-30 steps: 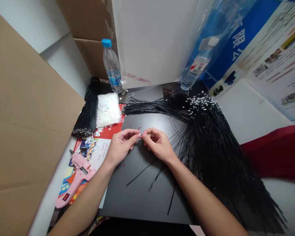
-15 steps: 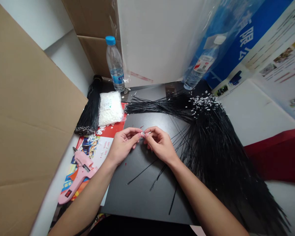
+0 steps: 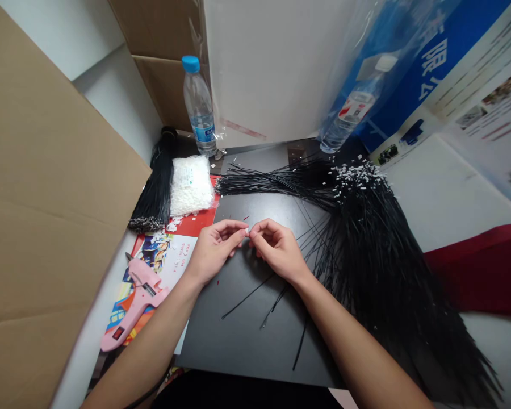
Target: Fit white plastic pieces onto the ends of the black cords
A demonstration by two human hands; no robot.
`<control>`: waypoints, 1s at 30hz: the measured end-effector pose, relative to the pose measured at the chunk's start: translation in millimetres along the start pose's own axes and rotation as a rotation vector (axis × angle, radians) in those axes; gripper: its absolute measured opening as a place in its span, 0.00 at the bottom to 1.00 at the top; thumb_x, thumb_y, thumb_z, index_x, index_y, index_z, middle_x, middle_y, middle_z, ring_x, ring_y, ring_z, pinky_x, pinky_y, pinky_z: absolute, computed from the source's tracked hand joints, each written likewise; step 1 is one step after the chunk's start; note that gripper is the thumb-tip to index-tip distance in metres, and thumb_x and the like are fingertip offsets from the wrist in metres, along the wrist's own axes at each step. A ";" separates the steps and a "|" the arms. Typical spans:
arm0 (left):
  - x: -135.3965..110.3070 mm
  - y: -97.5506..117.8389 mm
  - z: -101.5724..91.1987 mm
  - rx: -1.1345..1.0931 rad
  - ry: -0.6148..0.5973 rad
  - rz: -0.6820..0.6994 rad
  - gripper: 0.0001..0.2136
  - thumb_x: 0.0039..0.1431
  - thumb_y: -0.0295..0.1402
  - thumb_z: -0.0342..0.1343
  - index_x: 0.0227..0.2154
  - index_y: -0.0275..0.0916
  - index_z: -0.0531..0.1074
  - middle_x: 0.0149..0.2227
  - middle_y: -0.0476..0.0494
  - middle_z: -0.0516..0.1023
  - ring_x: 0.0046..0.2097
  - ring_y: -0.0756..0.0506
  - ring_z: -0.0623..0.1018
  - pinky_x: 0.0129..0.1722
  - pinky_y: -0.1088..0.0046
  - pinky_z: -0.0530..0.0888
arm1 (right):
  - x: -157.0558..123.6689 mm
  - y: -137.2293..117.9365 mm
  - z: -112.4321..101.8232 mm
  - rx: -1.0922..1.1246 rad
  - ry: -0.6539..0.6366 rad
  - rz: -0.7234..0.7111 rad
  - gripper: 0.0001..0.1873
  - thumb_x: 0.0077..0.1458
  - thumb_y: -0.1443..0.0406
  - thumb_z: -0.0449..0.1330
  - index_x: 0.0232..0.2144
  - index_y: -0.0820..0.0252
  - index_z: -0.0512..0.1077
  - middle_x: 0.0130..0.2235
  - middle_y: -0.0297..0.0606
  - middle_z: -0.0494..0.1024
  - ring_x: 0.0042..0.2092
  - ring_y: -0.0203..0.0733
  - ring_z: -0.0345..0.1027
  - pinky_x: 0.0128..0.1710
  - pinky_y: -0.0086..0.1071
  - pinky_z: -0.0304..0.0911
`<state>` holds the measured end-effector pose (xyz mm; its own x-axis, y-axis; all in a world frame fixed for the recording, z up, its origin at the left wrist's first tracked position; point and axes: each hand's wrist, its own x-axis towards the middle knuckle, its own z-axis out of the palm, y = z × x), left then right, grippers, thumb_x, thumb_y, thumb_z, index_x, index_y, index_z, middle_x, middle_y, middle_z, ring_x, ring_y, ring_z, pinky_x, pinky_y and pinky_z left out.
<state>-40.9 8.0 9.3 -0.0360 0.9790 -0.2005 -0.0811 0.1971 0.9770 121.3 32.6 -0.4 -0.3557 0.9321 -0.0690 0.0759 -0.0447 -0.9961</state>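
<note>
My left hand (image 3: 213, 251) is closed in a pinch over the middle of the dark table (image 3: 238, 329), with a small white plastic piece (image 3: 247, 231) at its fingertips. My right hand (image 3: 280, 250) meets it there, thumb and forefinger pressed together; what they grip is hidden. Thin black wires (image 3: 247, 297) reach out from under the right wrist across the tabletop. To the right lies a big bundle of black wires (image 3: 366, 244), many tipped with small white ends (image 3: 357, 175). Another wire bundle (image 3: 272, 184) stretches across behind my hands.
At the left are a clear bag of white pieces (image 3: 191, 184), a dark wire bundle (image 3: 155, 182) and a pink glue gun (image 3: 138, 301) on printed sheets. Two water bottles, one blue-capped (image 3: 201, 113) and one white-capped (image 3: 351, 108), stand behind. Cardboard (image 3: 46, 216) walls the left side.
My fingertips have drawn slightly closer around the white piece, and less white shows by the right fingers. The view has shifted a little; the other things lie as before.
</note>
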 end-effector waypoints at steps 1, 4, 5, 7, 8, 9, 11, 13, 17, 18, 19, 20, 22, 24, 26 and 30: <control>0.0 0.0 0.1 -0.003 -0.001 -0.001 0.15 0.49 0.41 0.68 0.35 0.35 0.79 0.21 0.53 0.72 0.21 0.54 0.65 0.20 0.78 0.60 | -0.1 0.0 0.0 -0.003 0.000 -0.009 0.14 0.57 0.56 0.62 0.32 0.61 0.69 0.25 0.32 0.73 0.23 0.28 0.61 0.23 0.25 0.58; 0.2 -0.7 -0.3 -0.014 0.001 0.002 0.15 0.47 0.41 0.69 0.34 0.35 0.79 0.21 0.52 0.72 0.21 0.54 0.66 0.21 0.78 0.61 | -0.5 -0.2 -0.3 -0.012 -0.005 -0.016 0.13 0.55 0.56 0.62 0.31 0.60 0.69 0.25 0.31 0.72 0.23 0.29 0.61 0.23 0.25 0.58; 0.4 -1.1 -0.5 -0.014 0.002 0.004 0.15 0.47 0.41 0.69 0.34 0.35 0.79 0.21 0.52 0.72 0.21 0.54 0.66 0.21 0.78 0.61 | -0.6 -0.2 -0.3 -0.010 -0.004 -0.014 0.13 0.55 0.56 0.63 0.31 0.60 0.69 0.25 0.31 0.72 0.24 0.29 0.61 0.24 0.25 0.58; 0.8 -2.1 -1.1 -0.006 0.002 0.004 0.15 0.47 0.41 0.69 0.34 0.35 0.79 0.21 0.52 0.72 0.21 0.54 0.66 0.21 0.78 0.61 | -0.9 -0.1 -0.3 0.001 -0.003 -0.010 0.13 0.54 0.56 0.63 0.31 0.60 0.68 0.26 0.31 0.71 0.24 0.29 0.61 0.24 0.25 0.58; 0.9 -2.6 -1.4 0.000 -0.001 0.005 0.15 0.48 0.41 0.69 0.34 0.36 0.80 0.21 0.52 0.72 0.21 0.54 0.66 0.21 0.78 0.61 | -1.0 -0.1 -0.4 0.010 -0.003 -0.009 0.13 0.54 0.56 0.63 0.31 0.60 0.68 0.26 0.31 0.71 0.24 0.29 0.61 0.24 0.25 0.58; 1.1 -3.0 -1.5 0.006 -0.002 0.008 0.14 0.48 0.41 0.69 0.34 0.36 0.80 0.21 0.52 0.73 0.21 0.54 0.66 0.21 0.78 0.61 | -1.1 -0.1 -0.4 0.018 -0.004 -0.010 0.13 0.54 0.56 0.63 0.31 0.60 0.68 0.26 0.31 0.70 0.24 0.29 0.61 0.24 0.25 0.58; 1.2 -3.6 -1.5 0.019 0.002 0.018 0.13 0.48 0.40 0.69 0.33 0.36 0.81 0.21 0.51 0.73 0.21 0.54 0.66 0.21 0.78 0.62 | -1.2 -0.3 -0.8 0.026 -0.011 -0.011 0.13 0.54 0.56 0.63 0.30 0.60 0.68 0.25 0.30 0.70 0.23 0.28 0.60 0.23 0.25 0.58; 1.0 -3.6 -1.2 0.033 0.013 0.036 0.12 0.48 0.40 0.69 0.33 0.37 0.81 0.21 0.51 0.74 0.21 0.53 0.67 0.21 0.77 0.62 | -1.1 -0.5 -1.7 0.029 -0.019 -0.013 0.13 0.54 0.56 0.63 0.30 0.60 0.68 0.25 0.30 0.69 0.23 0.28 0.60 0.23 0.25 0.57; 0.1 -2.4 -0.8 0.067 0.035 0.071 0.10 0.49 0.38 0.68 0.32 0.38 0.82 0.23 0.49 0.77 0.21 0.53 0.68 0.21 0.77 0.65 | -0.7 0.4 -3.2 0.033 -0.022 -0.022 0.13 0.53 0.56 0.63 0.30 0.59 0.68 0.24 0.29 0.68 0.23 0.28 0.58 0.22 0.25 0.56; -0.2 -2.0 -0.7 0.075 0.040 0.077 0.10 0.49 0.37 0.68 0.32 0.38 0.82 0.23 0.49 0.78 0.21 0.53 0.69 0.21 0.77 0.65 | -0.7 0.7 -3.4 0.029 -0.023 -0.025 0.13 0.53 0.57 0.63 0.29 0.59 0.68 0.24 0.29 0.68 0.23 0.28 0.58 0.22 0.25 0.55; -0.6 -1.5 -0.6 0.082 0.043 0.081 0.09 0.49 0.37 0.68 0.31 0.38 0.82 0.24 0.48 0.78 0.21 0.53 0.69 0.21 0.77 0.66 | -0.6 0.9 -3.5 0.021 -0.021 -0.030 0.12 0.53 0.58 0.63 0.29 0.59 0.68 0.24 0.29 0.67 0.23 0.28 0.57 0.22 0.25 0.55; -1.0 -1.0 -0.4 0.087 0.046 0.086 0.08 0.49 0.36 0.68 0.31 0.38 0.82 0.24 0.48 0.79 0.21 0.53 0.70 0.21 0.77 0.66 | -0.7 0.9 -3.5 0.009 -0.018 -0.037 0.11 0.53 0.58 0.63 0.29 0.59 0.68 0.23 0.29 0.67 0.23 0.29 0.57 0.22 0.25 0.54; -1.9 -0.2 0.2 0.091 0.049 0.094 0.08 0.48 0.36 0.68 0.30 0.38 0.82 0.24 0.48 0.80 0.21 0.53 0.70 0.22 0.77 0.68 | -1.0 0.8 -3.5 -0.022 -0.007 -0.052 0.10 0.52 0.60 0.62 0.28 0.59 0.68 0.23 0.29 0.67 0.23 0.29 0.57 0.23 0.25 0.54; -2.7 0.4 1.0 0.095 0.052 0.101 0.07 0.48 0.36 0.68 0.30 0.38 0.82 0.26 0.47 0.81 0.22 0.53 0.71 0.23 0.77 0.69 | -1.5 0.4 -3.4 -0.057 0.002 -0.060 0.08 0.52 0.61 0.61 0.27 0.59 0.68 0.23 0.29 0.67 0.24 0.29 0.57 0.23 0.25 0.53; -3.3 0.5 1.7 0.100 0.054 0.106 0.07 0.48 0.36 0.68 0.30 0.39 0.82 0.27 0.47 0.81 0.22 0.53 0.71 0.23 0.76 0.70 | -1.9 0.2 -3.4 -0.088 0.006 -0.061 0.07 0.51 0.62 0.61 0.27 0.59 0.67 0.23 0.29 0.66 0.24 0.30 0.56 0.23 0.25 0.52; -2.7 -1.1 1.4 0.092 0.036 0.094 0.08 0.48 0.36 0.67 0.31 0.38 0.82 0.27 0.47 0.81 0.22 0.52 0.71 0.24 0.75 0.71 | -2.1 0.7 -3.6 -0.123 0.011 -0.079 0.07 0.50 0.63 0.60 0.26 0.59 0.67 0.23 0.29 0.66 0.24 0.30 0.56 0.24 0.25 0.52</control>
<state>-39.3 5.2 8.9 -0.0753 0.9912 -0.1087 0.0163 0.1102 0.9938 125.4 31.9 -0.8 -0.3547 0.9349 0.0109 0.1621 0.0730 -0.9841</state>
